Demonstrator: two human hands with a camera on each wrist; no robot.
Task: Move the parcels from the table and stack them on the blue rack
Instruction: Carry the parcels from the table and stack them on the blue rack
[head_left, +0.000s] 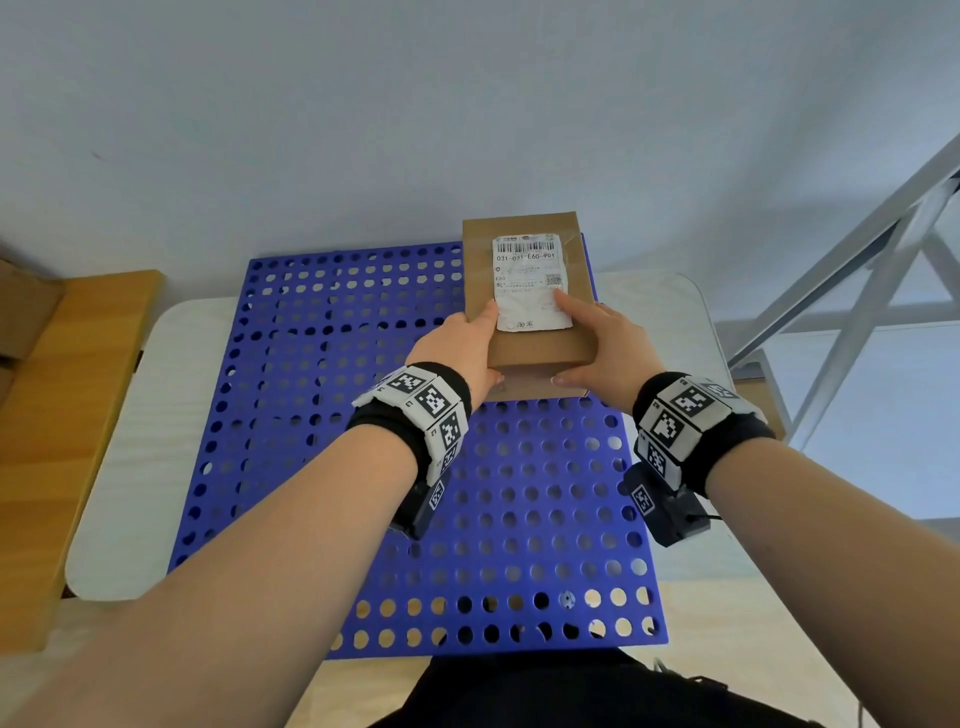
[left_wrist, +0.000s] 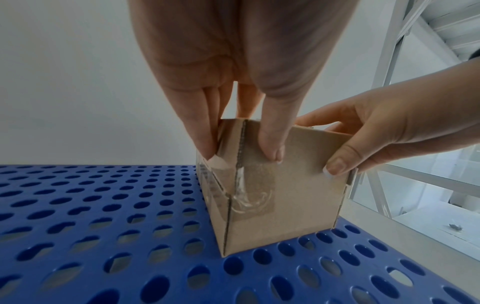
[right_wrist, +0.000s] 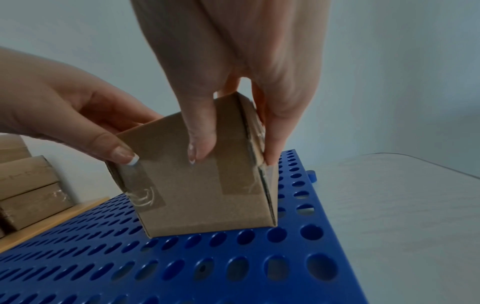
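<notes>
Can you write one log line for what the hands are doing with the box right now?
left hand: holds parcel | right hand: holds parcel | parcel: on blue rack, far right corner

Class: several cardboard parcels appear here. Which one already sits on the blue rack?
The labelled parcel gripped by both hands on the blue rack; the other parcels sit stacked off it.

Your right hand grips the cardboard parcel from above, thumb on its near face; your left hand holds its left end. Its base meets the perforated blue rack. More taped parcels sit stacked at far left.
</notes>
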